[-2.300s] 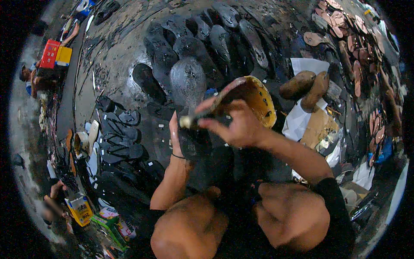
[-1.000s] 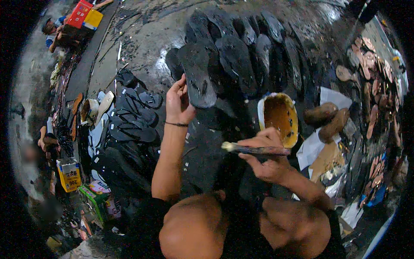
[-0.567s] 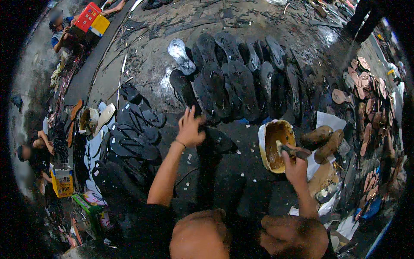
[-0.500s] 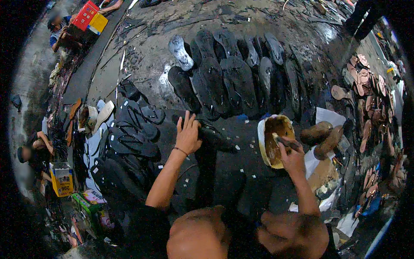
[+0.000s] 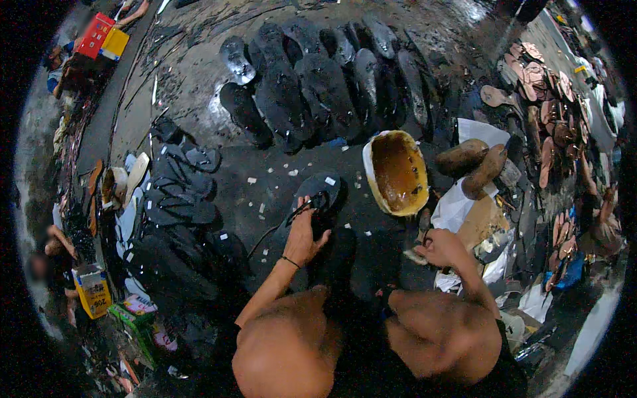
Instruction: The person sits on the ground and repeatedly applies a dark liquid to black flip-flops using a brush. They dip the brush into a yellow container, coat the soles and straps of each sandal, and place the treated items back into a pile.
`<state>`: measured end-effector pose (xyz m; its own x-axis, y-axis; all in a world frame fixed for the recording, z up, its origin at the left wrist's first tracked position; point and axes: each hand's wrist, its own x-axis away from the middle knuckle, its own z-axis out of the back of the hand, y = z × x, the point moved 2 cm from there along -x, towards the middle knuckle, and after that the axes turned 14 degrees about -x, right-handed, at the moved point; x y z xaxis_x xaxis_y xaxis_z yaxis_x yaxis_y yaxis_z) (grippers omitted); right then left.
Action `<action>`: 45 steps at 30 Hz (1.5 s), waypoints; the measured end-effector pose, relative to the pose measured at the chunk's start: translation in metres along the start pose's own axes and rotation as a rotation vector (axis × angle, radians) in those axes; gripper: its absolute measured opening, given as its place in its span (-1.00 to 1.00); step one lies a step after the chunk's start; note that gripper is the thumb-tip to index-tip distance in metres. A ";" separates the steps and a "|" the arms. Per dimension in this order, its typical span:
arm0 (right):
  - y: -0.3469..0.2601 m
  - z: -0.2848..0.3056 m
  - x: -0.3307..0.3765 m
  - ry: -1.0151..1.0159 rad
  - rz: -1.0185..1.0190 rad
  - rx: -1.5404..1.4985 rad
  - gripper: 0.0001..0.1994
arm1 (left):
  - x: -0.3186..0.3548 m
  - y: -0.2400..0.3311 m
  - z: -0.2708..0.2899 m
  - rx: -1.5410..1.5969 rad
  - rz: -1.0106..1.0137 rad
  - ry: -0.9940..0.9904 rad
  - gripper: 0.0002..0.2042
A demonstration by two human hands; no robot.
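Note:
A black flip-flop (image 5: 328,184) with a small white label lies in front of me, toe away. My left hand (image 5: 305,239) reaches over it, fingertips closed on its dark strap. At the right, my right hand (image 5: 444,249) holds a brush (image 5: 418,256) with a pale tip and a dark handle, low above the mat. Just beyond that hand stands a pale-rimmed bowl (image 5: 367,159) with brown, glue-like liquid inside. The sole under my left hand is partly hidden by the fingers.
Several black soles (image 5: 279,93) stand in rows at the far side. Black strapped sandals (image 5: 176,192) are piled at left. Brown shoe lasts (image 5: 462,156) lie right of the bowl, and pinkish soles (image 5: 531,73) are heaped farther right. Other people sit at the far left.
My right hand has brought the brush out of the bowl and nearer to me. My left hand has come closer and now grips a flip-flop's strap. The whole view has shifted.

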<state>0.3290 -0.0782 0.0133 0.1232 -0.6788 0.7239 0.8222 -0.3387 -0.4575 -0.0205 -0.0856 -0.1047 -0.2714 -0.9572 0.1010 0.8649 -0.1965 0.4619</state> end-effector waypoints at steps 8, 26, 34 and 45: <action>-0.048 0.017 -0.018 0.240 0.445 -1.011 -0.73 | -0.076 0.011 0.011 -0.288 -0.226 -0.252 -0.29; -0.154 0.038 -0.072 0.707 0.865 -0.547 -0.67 | -0.059 0.039 0.092 1.764 0.345 0.052 -0.59; -0.182 0.053 -0.049 0.927 0.933 -0.356 -0.80 | -0.054 0.034 0.084 1.222 0.379 0.143 -0.47; -0.130 -0.032 -0.018 -0.060 0.976 -0.618 -0.82 | -0.048 -0.045 0.083 0.926 0.514 0.475 -0.56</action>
<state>0.2025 -0.0430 0.0433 0.5957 -0.8010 -0.0604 -0.0472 0.0403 -0.9981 -0.0809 -0.0132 -0.0572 0.3780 -0.9009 0.2135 0.1336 0.2812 0.9503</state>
